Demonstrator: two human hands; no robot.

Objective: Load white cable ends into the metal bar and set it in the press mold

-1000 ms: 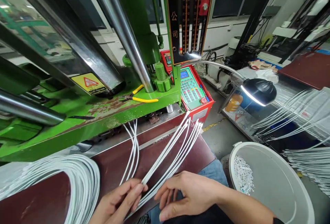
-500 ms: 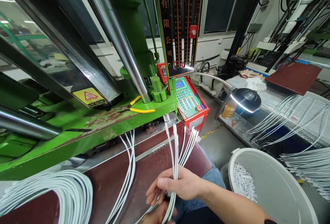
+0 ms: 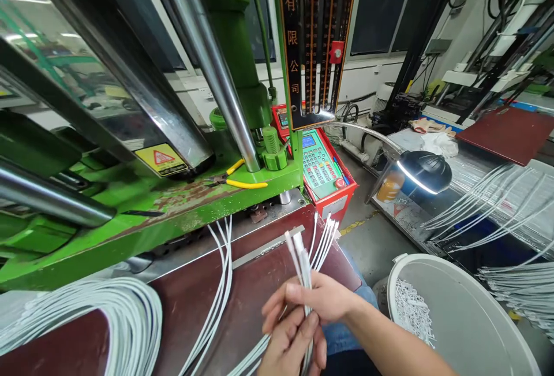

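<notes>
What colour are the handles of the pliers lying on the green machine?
Bright yellow. The yellow-handled pliers lie on the green machine ledge, seen in the head view.

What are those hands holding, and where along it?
Both hands, right hand and left hand, pinch a small bunch of white cables a little below its upright tips.

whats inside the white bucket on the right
A heap of small white offcuts lies against the left inner wall of the white bucket. The rest of the visible inside is bare; the bottom runs out of frame, so it cannot be seen.
</notes>
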